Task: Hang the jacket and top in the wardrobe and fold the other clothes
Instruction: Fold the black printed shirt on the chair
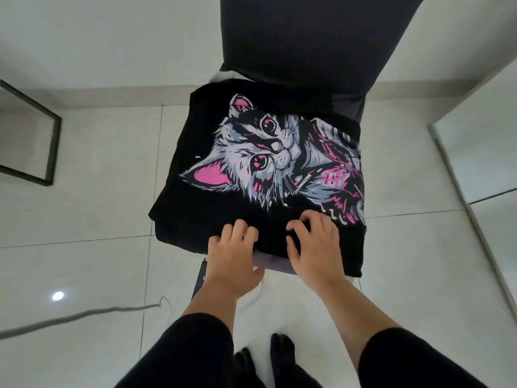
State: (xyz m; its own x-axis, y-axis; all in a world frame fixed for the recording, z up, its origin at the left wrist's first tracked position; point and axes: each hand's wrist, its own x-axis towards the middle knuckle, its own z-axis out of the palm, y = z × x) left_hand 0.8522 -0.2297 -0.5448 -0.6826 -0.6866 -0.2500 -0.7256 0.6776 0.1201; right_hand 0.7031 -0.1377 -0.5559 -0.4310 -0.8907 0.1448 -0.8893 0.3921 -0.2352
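A folded black T-shirt (195,208) with a grey and pink cat print lies on a chair seat in the middle of the head view. My left hand (232,253) rests palm down on its near edge, fingers spread, thumb under the fabric's front. My right hand (313,242) presses on the near edge beside it, fingers curled onto the cloth. A pale grey garment (272,264) shows under the shirt between my hands. A dark garment (307,37) hangs over the chair back behind the shirt.
White glossy floor tiles surround the chair. A black metal frame (53,141) stands at the left. A mirrored or glass panel edge (458,197) runs along the right. A grey cable (84,313) lies on the floor at the lower left. My feet in dark socks (279,348) stand below.
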